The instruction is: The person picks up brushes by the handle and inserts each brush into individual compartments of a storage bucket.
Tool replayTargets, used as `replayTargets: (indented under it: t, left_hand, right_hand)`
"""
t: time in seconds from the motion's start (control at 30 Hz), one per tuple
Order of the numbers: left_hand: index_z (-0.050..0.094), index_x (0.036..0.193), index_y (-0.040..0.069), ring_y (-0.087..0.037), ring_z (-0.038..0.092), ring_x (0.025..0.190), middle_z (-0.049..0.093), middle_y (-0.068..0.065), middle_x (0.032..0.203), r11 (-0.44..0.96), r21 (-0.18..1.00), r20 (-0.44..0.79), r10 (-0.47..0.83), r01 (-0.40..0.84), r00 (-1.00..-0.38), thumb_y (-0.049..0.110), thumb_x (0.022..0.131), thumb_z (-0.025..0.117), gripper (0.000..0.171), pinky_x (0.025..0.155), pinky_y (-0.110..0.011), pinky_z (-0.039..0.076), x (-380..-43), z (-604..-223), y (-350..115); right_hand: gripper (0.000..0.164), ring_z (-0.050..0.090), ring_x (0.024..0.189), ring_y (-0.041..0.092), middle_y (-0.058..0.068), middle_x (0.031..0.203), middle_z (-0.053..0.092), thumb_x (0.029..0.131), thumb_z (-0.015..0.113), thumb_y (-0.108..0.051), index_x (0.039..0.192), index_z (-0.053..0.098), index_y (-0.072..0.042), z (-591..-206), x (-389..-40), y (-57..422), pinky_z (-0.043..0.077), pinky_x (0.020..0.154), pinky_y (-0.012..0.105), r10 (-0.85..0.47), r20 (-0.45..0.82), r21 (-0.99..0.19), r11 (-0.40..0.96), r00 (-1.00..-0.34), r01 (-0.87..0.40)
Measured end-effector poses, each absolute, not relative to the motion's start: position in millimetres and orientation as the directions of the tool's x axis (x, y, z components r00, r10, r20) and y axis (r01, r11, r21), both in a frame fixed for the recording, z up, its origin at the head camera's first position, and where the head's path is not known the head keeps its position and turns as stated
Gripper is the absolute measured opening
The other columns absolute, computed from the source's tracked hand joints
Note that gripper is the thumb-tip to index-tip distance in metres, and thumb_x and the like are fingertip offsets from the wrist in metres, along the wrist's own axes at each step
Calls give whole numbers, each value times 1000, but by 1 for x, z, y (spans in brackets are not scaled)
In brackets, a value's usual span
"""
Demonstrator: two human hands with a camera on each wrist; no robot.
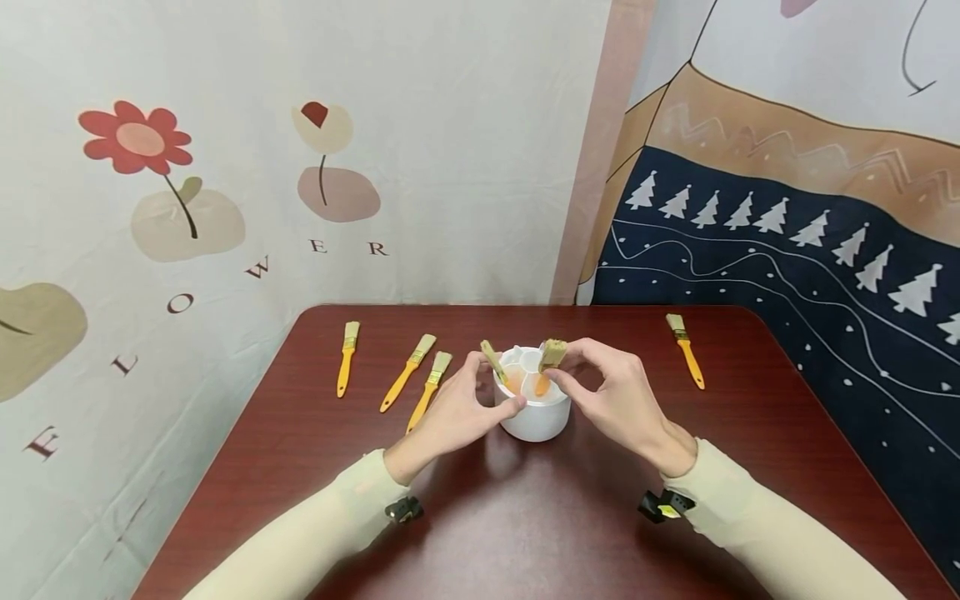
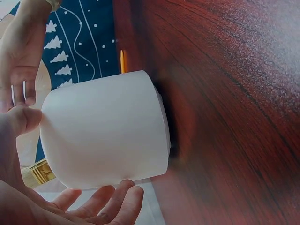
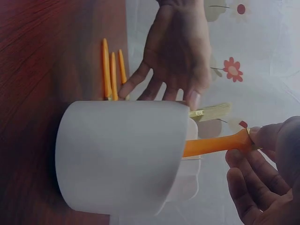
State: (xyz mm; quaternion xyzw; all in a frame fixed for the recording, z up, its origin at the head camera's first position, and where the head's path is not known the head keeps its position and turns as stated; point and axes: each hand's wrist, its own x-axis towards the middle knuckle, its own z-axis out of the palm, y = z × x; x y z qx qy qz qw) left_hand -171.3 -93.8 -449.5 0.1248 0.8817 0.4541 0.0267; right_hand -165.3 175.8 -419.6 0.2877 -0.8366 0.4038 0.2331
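Observation:
Near the middle of the table stands a white holder [image 1: 534,423], round-walled, with a divided insert at its top. My left hand [image 1: 463,408] holds it from the left, thumb at the rim and fingers along the far side. One paintbrush [image 1: 492,360] leans in the holder's left part, bristles up. My right hand [image 1: 618,396] pinches a second paintbrush [image 1: 553,353] near its metal band, between thumb and fingers. In the right wrist view, this brush's orange handle [image 3: 218,145] points down into the holder, its lower end hidden by the wall.
To the left on the dark red table [image 1: 517,533] lie three paintbrushes, one farthest left [image 1: 347,358], one beside it [image 1: 408,372] and one partly behind my left hand [image 1: 430,392]. Another paintbrush [image 1: 686,352] lies at the right. Printed curtains [image 1: 465,150] hang behind the table.

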Motion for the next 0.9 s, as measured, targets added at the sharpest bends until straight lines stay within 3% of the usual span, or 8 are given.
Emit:
replayTargets:
  t: [0.33, 0.53, 0.9]
  left_hand:
    - [58, 152, 16, -29, 76, 133, 76, -8, 151, 563, 801, 76, 241, 203, -967, 54, 96, 89, 74, 112, -57, 62, -171, -450, -94]
    - [59, 149, 18, -28, 77, 132, 76, -8, 151, 563, 800, 80, 242, 207, -967, 54, 96, 90, 71, 111, -56, 62, -172, -450, -94]
    - [59, 147, 17, -31, 77, 137, 75, -9, 153, 563, 798, 85, 251, 217, -964, 57, 97, 89, 72, 115, -58, 63, -174, -453, -96]
  right_hand:
    - [34, 79, 91, 14, 1, 105, 86, 90, 98, 3, 116, 81, -11, -433, -170, 170, 71, 80, 40, -387, 669, -423, 504, -634, -753]
    - [31, 78, 89, 22, 4, 104, 83, 91, 96, 4, 114, 81, -8, -439, -170, 168, 69, 77, 37, -419, 685, -373, 501, -595, -781]
    - [32, 74, 92, 17, 6, 104, 80, 88, 97, 5, 112, 81, -8, -447, -170, 165, 69, 71, 35, -458, 681, -334, 500, -572, -799]
